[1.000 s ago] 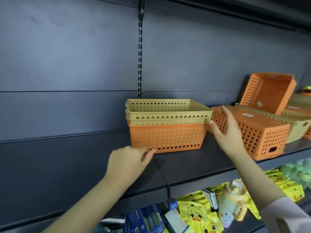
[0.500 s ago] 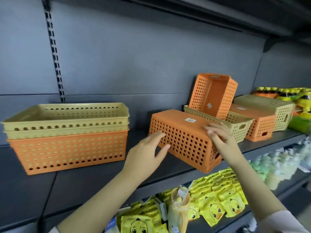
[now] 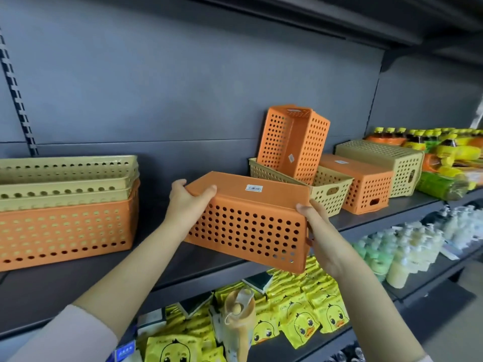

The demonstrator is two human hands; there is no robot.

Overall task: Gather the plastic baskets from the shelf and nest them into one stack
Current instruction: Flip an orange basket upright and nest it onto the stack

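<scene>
Both hands lift an upside-down orange basket (image 3: 248, 220) at the shelf (image 3: 78, 280) front edge, bare shelf between it and the nested stack (image 3: 65, 205). The left hand (image 3: 187, 202) and right hand (image 3: 320, 231) clasp its perforated ends, barcode sticker (image 3: 254, 188) up.

Both hands now clamp the upside-down orange basket (image 3: 248, 223) — left hand (image 3: 187, 202), right hand (image 3: 317, 231) — lifted clear off the shelf (image 3: 78, 280).

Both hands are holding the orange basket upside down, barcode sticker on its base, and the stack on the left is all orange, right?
Not quite. In the head view the stack has one orange basket at the bottom with yellow baskets nested inside. The rest holds: left hand and right hand grip the upturned orange basket.
</scene>
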